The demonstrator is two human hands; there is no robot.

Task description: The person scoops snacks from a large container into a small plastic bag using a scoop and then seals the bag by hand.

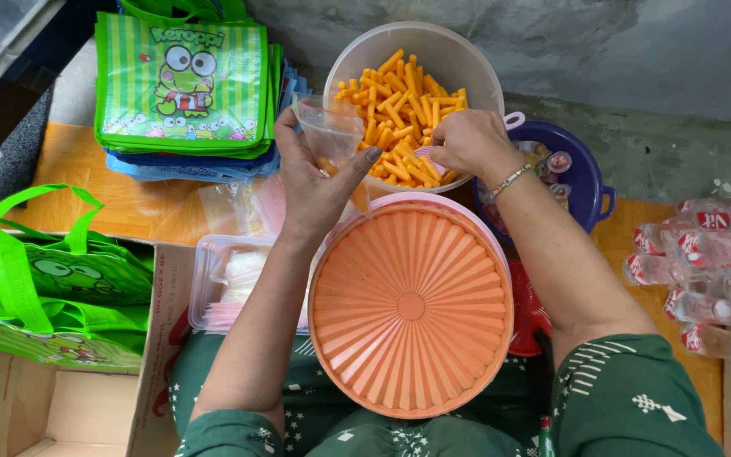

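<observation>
My left hand [313, 182] holds a small clear plastic bag [329, 131] open at the near edge of a large white bowl [458, 59]. The bowl is full of orange snack sticks [399, 110]. My right hand [469, 142] is closed over the sticks inside the bowl, gripping a small pink scoop whose edge shows under the fingers. A bracelet sits on that wrist. An orange ribbed round lid [410, 306] lies on my lap below both hands.
A stack of green cartoon-frog tote bags [184, 85] lies at the back left, more in a cardboard box [57, 279] at left. A clear lidded tub [230, 279] is beside the lid. A blue basin [581, 173] and several small bottles [704, 279] are at right.
</observation>
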